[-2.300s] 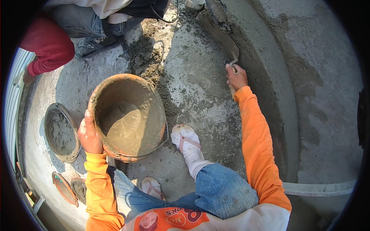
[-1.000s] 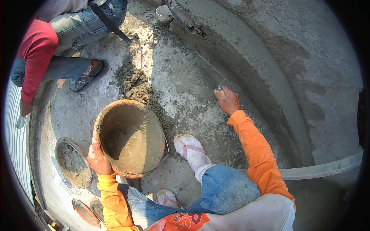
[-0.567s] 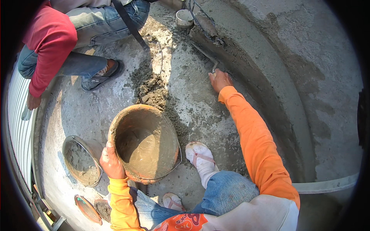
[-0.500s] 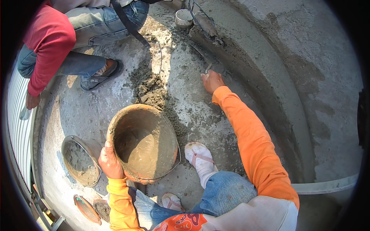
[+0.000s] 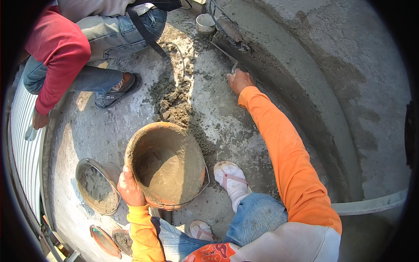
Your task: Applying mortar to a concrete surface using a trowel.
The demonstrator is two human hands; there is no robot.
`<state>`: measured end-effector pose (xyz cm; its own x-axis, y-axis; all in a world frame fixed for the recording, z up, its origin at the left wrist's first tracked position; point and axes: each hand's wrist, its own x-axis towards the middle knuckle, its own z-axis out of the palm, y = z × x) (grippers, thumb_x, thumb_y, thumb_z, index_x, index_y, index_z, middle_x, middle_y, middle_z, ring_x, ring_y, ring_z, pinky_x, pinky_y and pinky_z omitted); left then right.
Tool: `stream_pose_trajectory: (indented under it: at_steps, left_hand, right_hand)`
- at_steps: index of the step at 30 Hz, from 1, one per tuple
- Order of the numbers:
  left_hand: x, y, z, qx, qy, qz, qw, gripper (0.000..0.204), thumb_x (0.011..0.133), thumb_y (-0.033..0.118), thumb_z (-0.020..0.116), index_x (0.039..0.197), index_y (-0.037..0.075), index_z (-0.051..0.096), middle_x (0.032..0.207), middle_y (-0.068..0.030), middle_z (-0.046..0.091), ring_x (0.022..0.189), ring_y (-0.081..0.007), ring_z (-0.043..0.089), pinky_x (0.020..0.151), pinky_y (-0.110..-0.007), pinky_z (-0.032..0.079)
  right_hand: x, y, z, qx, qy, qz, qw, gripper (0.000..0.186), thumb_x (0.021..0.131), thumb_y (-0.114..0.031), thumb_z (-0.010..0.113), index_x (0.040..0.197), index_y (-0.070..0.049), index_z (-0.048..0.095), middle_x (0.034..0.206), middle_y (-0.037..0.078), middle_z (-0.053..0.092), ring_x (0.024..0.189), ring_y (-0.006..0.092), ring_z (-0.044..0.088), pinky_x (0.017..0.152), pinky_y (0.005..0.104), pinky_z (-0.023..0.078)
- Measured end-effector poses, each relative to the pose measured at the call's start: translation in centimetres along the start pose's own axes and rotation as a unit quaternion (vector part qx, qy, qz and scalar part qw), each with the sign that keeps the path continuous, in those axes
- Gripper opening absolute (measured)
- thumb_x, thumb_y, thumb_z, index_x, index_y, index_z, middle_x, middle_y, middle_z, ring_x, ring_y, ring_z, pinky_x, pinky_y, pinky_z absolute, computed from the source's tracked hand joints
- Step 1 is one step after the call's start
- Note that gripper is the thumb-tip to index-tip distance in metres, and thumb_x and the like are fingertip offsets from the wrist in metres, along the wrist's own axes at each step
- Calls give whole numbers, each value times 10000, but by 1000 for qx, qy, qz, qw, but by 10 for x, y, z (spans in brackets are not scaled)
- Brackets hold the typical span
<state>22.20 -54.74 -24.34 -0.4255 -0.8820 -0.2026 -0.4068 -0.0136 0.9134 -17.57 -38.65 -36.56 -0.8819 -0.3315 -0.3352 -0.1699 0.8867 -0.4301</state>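
Observation:
My left hand (image 5: 131, 188) grips the left rim of an orange bucket (image 5: 203, 177), thumb over the edge. The bucket is tilted, with grey mortar coating its inside. My right hand (image 5: 240, 81) is closed around the handle of a trowel (image 5: 227, 54), reaching toward the foot of a curved, mortar-covered raised edge (image 5: 305, 65). The trowel's thin blade points away from me, close to that edge; its exact contact is hard to see. A heap of wet mortar (image 5: 174, 107) lies on the concrete between the bucket and the far side.
A second bucket (image 5: 98, 187) with mortar stands left, near two small round containers (image 5: 104, 241). A co-worker in a red sleeve (image 5: 65, 65) crouches at far left. A white pipe end (image 5: 206, 24) and dark cables (image 5: 220, 26) sit ahead. My sandalled foot (image 5: 229, 174) is beside the bucket.
My right hand has moved slightly farther away along the raised edge, and more of the trowel shows. My left hand stays on the bucket. The whole view has shifted a little.

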Motion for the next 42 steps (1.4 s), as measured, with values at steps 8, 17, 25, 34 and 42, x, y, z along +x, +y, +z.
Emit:
stream_pose_trajectory:
  at_steps: [8, 17, 25, 34, 42]
  left_hand:
    - [1, -17, -6, 14, 16, 26, 999, 428, 989, 338, 494, 783, -25, 589, 702, -26, 585, 639, -99, 472, 590, -267, 414]
    - [12, -28, -10, 92, 18, -6, 996, 445, 979, 379, 505, 851, -28, 633, 765, -22, 611, 683, -93, 505, 627, -255, 432]
    - [-4, -12, 10, 110, 30, 63, 991, 500, 945, 322, 580, 588, 6, 430, 526, -22, 359, 531, -116, 319, 478, -334, 308]
    - [-38, -2, 57, 142, -33, 127, 981, 467, 870, 276, 684, 575, 28, 420, 481, -91, 363, 441, -167, 321, 433, -356, 317]
    - [-27, 4, 56, 143, -115, 103, 978, 467, 875, 295, 679, 584, 19, 440, 483, -71, 371, 461, -145, 320, 438, -336, 325]
  right_hand:
    - [-34, 45, -9, -44, -39, 20, 998, 586, 897, -410, 548, 1283, 28, 505, 1230, 283, 549, 1186, 419, 498, 1031, 442, 375]
    - [-164, -2, -54, 29, -216, -213, 952, 333, 820, -279, 611, 993, -14, 508, 832, 234, 575, 805, 402, 580, 698, 443, 442]
    - [-205, -40, -45, -170, -206, -438, 858, 258, 826, -209, 611, 1026, -66, 529, 829, 136, 543, 790, 367, 602, 661, 458, 490]
    - [-217, -57, 30, -284, -84, -487, 822, 254, 864, -145, 497, 1014, 43, 579, 934, 162, 629, 848, 283, 651, 720, 388, 546]
    - [-192, -12, 74, -183, -440, -393, 786, 403, 799, -308, 689, 1119, -73, 625, 1132, 173, 625, 994, 370, 623, 836, 452, 504]
